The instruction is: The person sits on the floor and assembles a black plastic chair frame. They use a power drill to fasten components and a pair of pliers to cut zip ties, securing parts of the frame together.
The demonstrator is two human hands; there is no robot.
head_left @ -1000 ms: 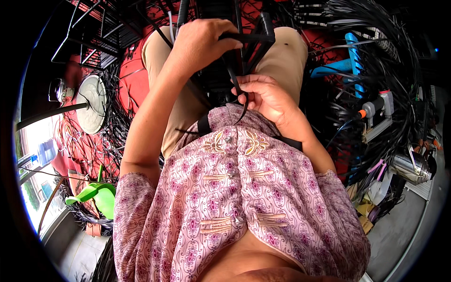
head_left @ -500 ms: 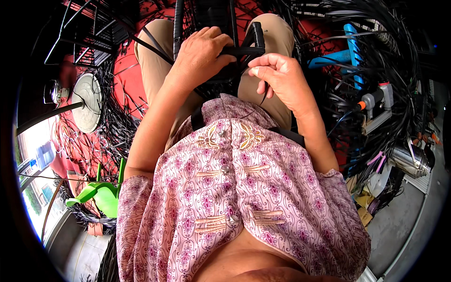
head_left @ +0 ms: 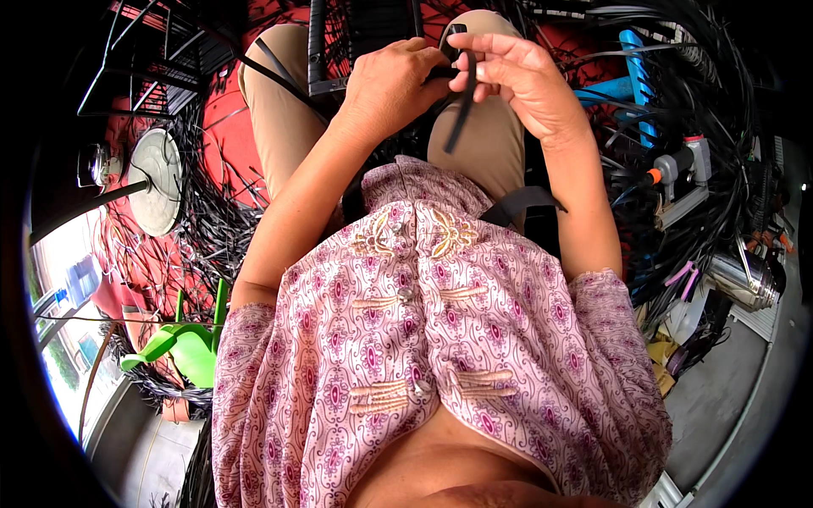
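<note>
Between my knees stands a black frame (head_left: pixel 318 51) wrapped in flat strip, partly hidden by my hands. My left hand (head_left: pixel 391 87) is closed around a black bar of it, its thumb and fingers pressed in from the left. My right hand (head_left: pixel 527 83) is just to the right, fingers bent, with thumb and forefinger pinched at a flat black strip (head_left: pixel 460 118). The strip's loose end hangs down over my right thigh. Another piece of wide black strip (head_left: pixel 523 201) curves beside my right forearm.
Black strips (head_left: pixel 229 203) lie tangled on the red floor cover around me. At left are a black metal rack (head_left: pixel 161 68), a round grey disc (head_left: pixel 156 182) and a green plastic item (head_left: pixel 195 356). At right are a blue stool-like piece (head_left: pixel 637 85), a grey power tool (head_left: pixel 682 169) and a metal flask (head_left: pixel 741 279).
My left hand has shifted right along the frame. My right hand has risen, and the black strip now hangs from its fingers. The wide strip by my right forearm has bowed up.
</note>
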